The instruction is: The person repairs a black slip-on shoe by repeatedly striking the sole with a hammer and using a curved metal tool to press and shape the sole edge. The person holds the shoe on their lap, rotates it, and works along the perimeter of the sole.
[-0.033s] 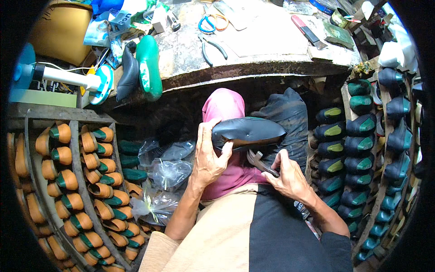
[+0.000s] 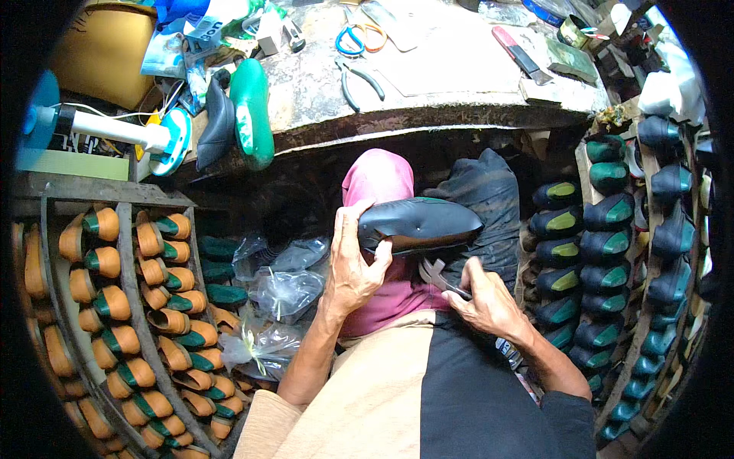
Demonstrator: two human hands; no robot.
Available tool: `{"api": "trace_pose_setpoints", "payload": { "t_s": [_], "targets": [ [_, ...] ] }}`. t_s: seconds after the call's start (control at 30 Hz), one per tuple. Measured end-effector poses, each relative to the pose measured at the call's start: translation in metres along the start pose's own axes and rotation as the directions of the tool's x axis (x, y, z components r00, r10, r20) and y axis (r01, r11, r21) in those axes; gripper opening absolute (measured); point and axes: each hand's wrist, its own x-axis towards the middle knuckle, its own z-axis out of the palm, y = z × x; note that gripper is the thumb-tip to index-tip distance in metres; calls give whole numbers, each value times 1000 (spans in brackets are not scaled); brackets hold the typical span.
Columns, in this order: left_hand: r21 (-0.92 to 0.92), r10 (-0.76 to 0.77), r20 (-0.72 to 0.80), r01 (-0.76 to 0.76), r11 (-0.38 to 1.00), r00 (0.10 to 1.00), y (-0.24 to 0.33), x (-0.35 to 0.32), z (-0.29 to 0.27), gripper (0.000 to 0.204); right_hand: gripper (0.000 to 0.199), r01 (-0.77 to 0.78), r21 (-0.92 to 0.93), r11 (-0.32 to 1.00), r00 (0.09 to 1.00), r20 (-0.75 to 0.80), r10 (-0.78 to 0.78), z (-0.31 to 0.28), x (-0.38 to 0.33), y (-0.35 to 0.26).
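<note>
A dark shoe upper with a green patch on top, seemingly on a last (image 2: 420,222), lies sideways over my lap. My left hand (image 2: 354,256) is closed around its left end, fingers above and thumb at the lower edge. In my right hand (image 2: 487,298) is a metal tool (image 2: 434,273) with a curved, two-pronged head; its exact kind is unclear. The tool's head is just below the shoe's lower edge, close to it; I cannot tell whether they touch. Beneath the shoe are a pink cloth (image 2: 377,174) and my dark trouser leg (image 2: 485,191).
Ahead, a worn workbench (image 2: 451,76) carries pliers (image 2: 359,84), scissors (image 2: 359,40) and a red-handled blade (image 2: 520,53). A green last (image 2: 250,115) leans at its edge. Racks of orange shoes (image 2: 115,302) stand left, dark shoes (image 2: 608,245) right. Plastic bags (image 2: 287,294) lie beside my left arm.
The metal tool in my right hand has shifted slightly to the right and turned a little. My left hand and the shoe have barely moved.
</note>
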Motion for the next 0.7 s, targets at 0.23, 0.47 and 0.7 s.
{"api": "trace_pose_setpoints", "payload": {
  "t_s": [0.23,0.47,0.7],
  "targets": [
    [-71,-51,-3,51,996,999,-13,-3,7,53,59,-191,-22,981,900,395,184,-7,-2,50],
    [-97,-152,-48,146,984,987,-21,-19,20,54,47,-246,-212,946,778,538,323,-45,-40,38],
    [-180,-251,-117,228,957,961,-18,-23,28,61,48,-223,93,970,888,431,163,-30,-16,-2]
  ]
}}
